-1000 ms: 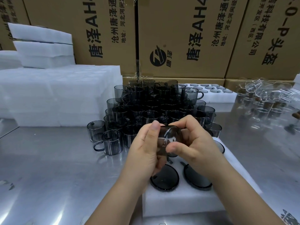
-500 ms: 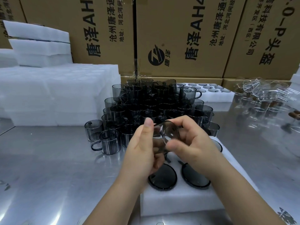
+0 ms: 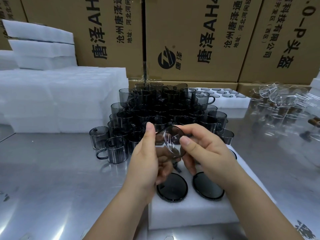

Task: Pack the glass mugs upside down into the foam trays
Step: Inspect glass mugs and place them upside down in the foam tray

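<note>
Near foam tray (image 3: 181,213): white block on the steel table (image 3: 43,179), lying under both hands; its front strip is bare.
Near tray contents: left seated mug (image 3: 172,187) and right seated mug (image 3: 208,186), side by side but apart, sunk mouth-down so that only their dark round bases show. A dark arc (image 3: 234,154) just past the right wrist may be a third; it is mostly hidden.
Hands: left hand (image 3: 145,163) and right hand (image 3: 206,153) are close together, both gripping one mug, thumbs on its near wall and fingers curled behind it.
Held mug (image 3: 170,142): smoke-grey glass, raised above the tray's rear half and tilted, neither upright nor fully inverted.
Progress: early for this tray. Two mugs are certainly seated and one is in hand; the rear pockets are hidden by the hands, so the number free cannot be told.
Mug pile (image 3: 164,108): many grey mugs stacked upright in tiers behind the hands. This is the bulk of the work left.
Far foam tray (image 3: 230,104): lies right of the pile, with rows of grey discs in its pockets; judged already filled.
Foam stack (image 3: 60,97): a supply of white foam at the left.
Clear glassware (image 3: 280,101): loose clear pieces at the far right, too blurred to identify.
Cardboard cartons (image 3: 190,40): printed boxes forming a wall at the back.
</note>
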